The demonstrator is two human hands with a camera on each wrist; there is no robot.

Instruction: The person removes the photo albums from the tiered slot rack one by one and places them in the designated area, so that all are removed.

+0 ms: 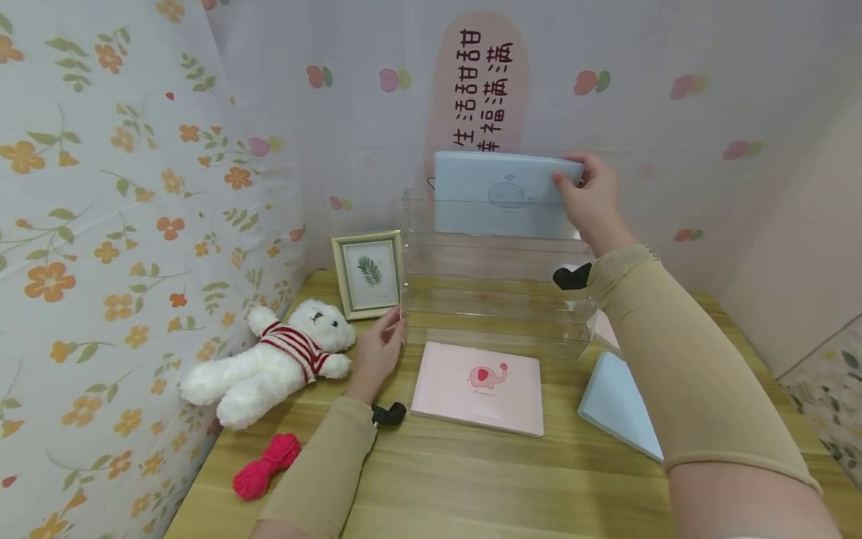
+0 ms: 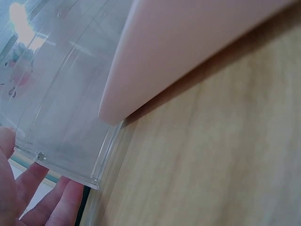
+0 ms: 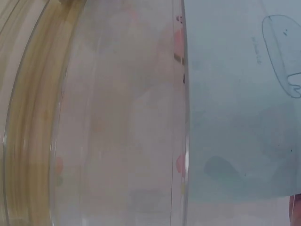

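Note:
My right hand (image 1: 595, 198) pinches the upper right corner of a light blue notebook (image 1: 485, 187), thumb on the front cover. A line drawing of a whale shows on this cover (image 3: 244, 117). The notebook stands upright at the top tier of a clear acrylic rack (image 1: 491, 322), its lower part seen through the rack's front panel. Down at the rack's left side, my left hand (image 1: 380, 348) touches the side wall; in the left wrist view its fingers (image 2: 61, 202) lie against the wall's outer face. In front of the rack lies a pink notebook (image 1: 477, 388) with an elephant.
Left of the rack stand a picture frame (image 1: 369, 273) and, lying beside it, a white teddy bear (image 1: 283, 355) in a striped sweater. A bundle of red yarn (image 1: 267, 466) is nearer. Another blue notebook (image 1: 619, 400) and a pink one (image 1: 604, 329) lie at the right.

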